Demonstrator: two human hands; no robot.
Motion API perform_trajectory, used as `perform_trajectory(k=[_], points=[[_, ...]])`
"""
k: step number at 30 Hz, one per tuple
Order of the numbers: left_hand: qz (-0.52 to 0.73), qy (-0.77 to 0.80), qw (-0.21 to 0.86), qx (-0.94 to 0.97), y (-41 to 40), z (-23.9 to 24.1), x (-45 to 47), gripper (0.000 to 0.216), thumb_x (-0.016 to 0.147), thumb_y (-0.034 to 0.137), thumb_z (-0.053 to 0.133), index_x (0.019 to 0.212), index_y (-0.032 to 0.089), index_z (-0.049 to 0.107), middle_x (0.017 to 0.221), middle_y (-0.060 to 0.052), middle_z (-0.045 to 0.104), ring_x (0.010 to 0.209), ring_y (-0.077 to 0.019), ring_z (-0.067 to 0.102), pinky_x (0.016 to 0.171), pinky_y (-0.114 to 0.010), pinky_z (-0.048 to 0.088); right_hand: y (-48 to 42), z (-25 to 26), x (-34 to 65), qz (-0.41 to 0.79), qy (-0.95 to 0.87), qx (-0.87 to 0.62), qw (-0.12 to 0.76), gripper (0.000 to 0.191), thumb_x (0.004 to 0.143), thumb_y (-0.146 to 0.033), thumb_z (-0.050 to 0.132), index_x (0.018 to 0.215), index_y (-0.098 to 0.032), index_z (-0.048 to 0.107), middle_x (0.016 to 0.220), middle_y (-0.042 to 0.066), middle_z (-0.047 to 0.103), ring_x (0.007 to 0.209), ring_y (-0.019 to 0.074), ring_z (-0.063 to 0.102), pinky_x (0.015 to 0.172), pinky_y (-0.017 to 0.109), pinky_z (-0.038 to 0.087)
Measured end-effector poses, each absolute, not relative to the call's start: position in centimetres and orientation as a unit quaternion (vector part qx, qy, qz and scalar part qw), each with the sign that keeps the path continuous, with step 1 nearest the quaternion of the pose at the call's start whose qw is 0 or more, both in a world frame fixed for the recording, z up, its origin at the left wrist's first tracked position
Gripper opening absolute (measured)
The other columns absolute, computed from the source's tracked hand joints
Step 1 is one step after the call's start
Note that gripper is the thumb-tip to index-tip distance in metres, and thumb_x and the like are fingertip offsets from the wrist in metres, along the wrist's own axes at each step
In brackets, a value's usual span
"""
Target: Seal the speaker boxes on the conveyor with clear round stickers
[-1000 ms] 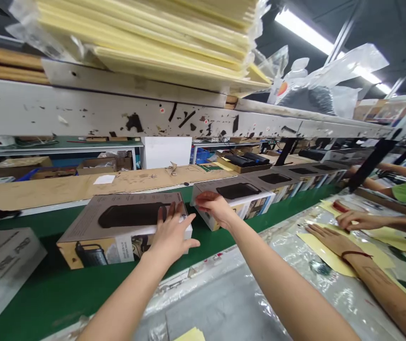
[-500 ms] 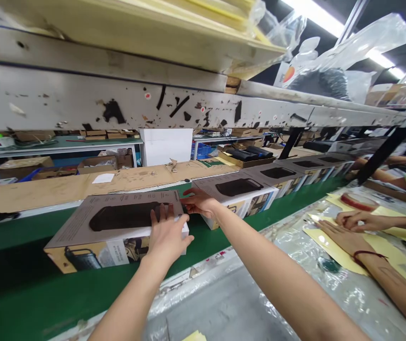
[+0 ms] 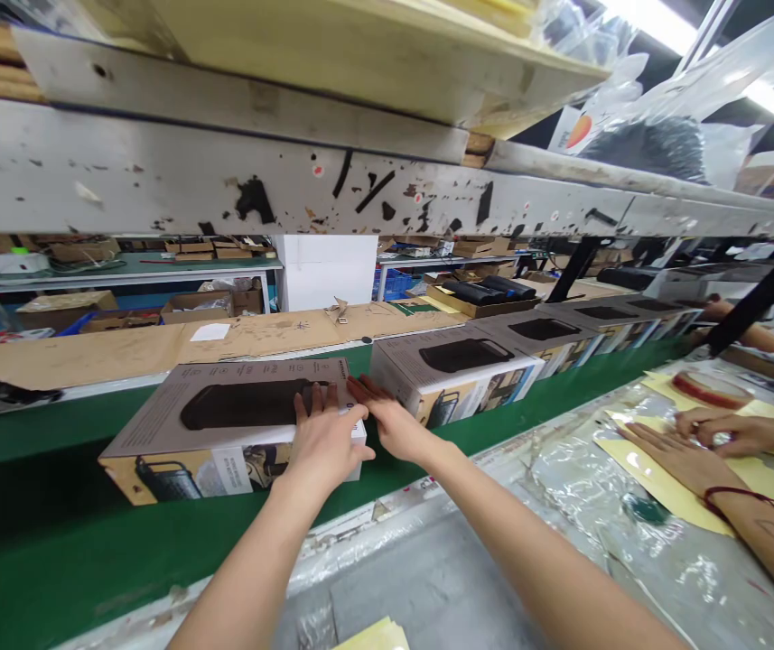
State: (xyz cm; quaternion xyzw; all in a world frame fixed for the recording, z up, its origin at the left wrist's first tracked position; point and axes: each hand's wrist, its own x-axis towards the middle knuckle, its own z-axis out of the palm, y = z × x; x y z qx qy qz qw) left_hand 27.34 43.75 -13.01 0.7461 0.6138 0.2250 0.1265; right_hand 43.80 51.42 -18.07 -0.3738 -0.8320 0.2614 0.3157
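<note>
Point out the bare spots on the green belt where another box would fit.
Bare green belt lies left of and in front of the nearest box, up to the plastic-covered bench edge. Crowded: the left hand and right hand sit at that box's right end, filling the narrow gap before the next box; further boxes follow closely.

Print on the box [image 3: 224, 424] — too small to read

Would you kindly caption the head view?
Both hands, left hand and right hand, rest on a box on the green conveyor.
</note>
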Motion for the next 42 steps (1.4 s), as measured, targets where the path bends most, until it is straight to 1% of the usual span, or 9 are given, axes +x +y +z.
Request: perform_trajectory(k=[5,10,18,20,23,27,30,35,42], points=[[0.177,0.584,0.184,0.771,43.8,-11.7,25.5,0.045,0.082,0.018,0.076,0.124,0.032,0.072,0.150,-0.008,0.056,0.149,-0.0397,0.036,0.123,-0.062,0.020,48.6,-20.6,44.9,0.257,-0.856,-0.385,0.230,0.084,0.071,0.009,0.041,0.149,-0.019,0.051,0.158,0.014,0.046,0.153,0.0321,0.028,0.121,0.065,0.027],[0.305,0.492,0.310,0.754,43.5,-10.0,22.6,0.036,0.088,0.031,0.068,0.122,0.021,0.073,0.134,-0.007,0.069,0.129,-0.0286,0.061,0.116,-0.042,0.043,39.4,-20.2,46.8,0.249,-0.836,-0.416,0.258,0.054,0.098,-0.008,0.038,0.148,-0.019,0.052,0.152,0.012,0.054,0.151,0.0283,0.035,0.121,0.055,0.037],[0.553,0.382,0.101,0.733,33.5,-1.3,22.9,0.019,0.093,0.025,0.073,0.112,0.023,0.074,0.117,0.000,0.075,0.114,-0.0220,0.069,0.106,-0.040,0.055,24.2,-20.2,45.9,0.269,-0.928,-0.240,0.091,0.063,0.100,-0.055,0.055,0.147,-0.013,0.053,0.156,0.015,0.047,0.152,0.0338,0.031,0.125,0.064,0.016],[0.554,0.368,0.045,0.745,31.1,-0.1,22.5,0.012,0.095,0.020,0.071,0.105,0.023,0.075,0.110,0.001,0.076,0.107,-0.0194,0.071,0.101,-0.038,0.058,24.1,-20.4,45.9,0.270,-0.927,-0.246,0.083,0.063,0.100,-0.054,0.056,0.147,-0.012,0.053,0.157,0.017,0.045,0.152,0.0350,0.031,0.123,0.067,0.015],[0.350,0.403,0.070,0.843,28.8,-1.1,19.7,0.012,0.097,0.030,0.068,0.105,0.026,0.076,0.107,0.002,0.076,0.099,-0.0174,0.073,0.090,-0.029,0.060,24.6,-20.6,46.0,0.272,-0.923,-0.255,0.097,0.060,0.097,-0.048,0.064,0.143,-0.010,0.056,0.155,0.020,0.047,0.151,0.0382,0.032,0.121,0.073,0.015],[0.033,0.493,0.216,0.842,25.5,-7.9,14.5,0.045,0.096,0.052,0.065,0.136,0.034,0.064,0.140,-0.003,0.064,0.121,-0.0267,0.066,0.097,-0.034,0.058,24.6,-20.9,46.1,0.280,-0.914,-0.259,0.141,0.042,0.091,-0.034,0.076,0.126,-0.013,0.066,0.151,0.020,0.053,0.149,0.0385,0.037,0.120,0.073,0.017],[-0.007,0.566,0.215,0.796,22.2,-13.8,12.3,0.060,0.092,0.059,0.066,0.143,0.030,0.059,0.153,-0.010,0.052,0.136,-0.0351,0.054,0.105,-0.041,0.054,24.4,-20.5,46.2,0.257,-0.912,-0.259,0.189,0.008,0.094,-0.017,0.070,0.102,-0.016,0.071,0.142,0.016,0.062,0.142,0.0349,0.048,0.121,0.071,0.020],[0.057,0.606,0.182,0.772,19.2,-17.0,13.8,0.055,0.096,0.053,0.062,0.145,0.029,0.055,0.158,-0.010,0.045,0.141,-0.0352,0.047,0.110,-0.046,0.049,23.7,-19.0,45.7,0.240,-0.907,-0.293,0.185,0.012,0.095,-0.008,0.063,0.089,-0.017,0.067,0.096,0.007,0.068,0.094,0.0240,0.064,0.088,0.042,0.054],[0.116,0.455,0.161,0.868,19.7,-17.2,19.6,0.026,0.101,0.026,0.059,0.127,0.025,0.064,0.135,-0.010,0.062,0.124,-0.0284,0.058,0.103,-0.043,0.052,21.4,-20.5,44.4,0.257,-0.905,-0.317,0.119,0.022,0.089,0.004,0.063,0.086,-0.018,0.065,0.090,0.002,0.061,0.085,0.0195,0.060,0.075,0.029,0.049]])
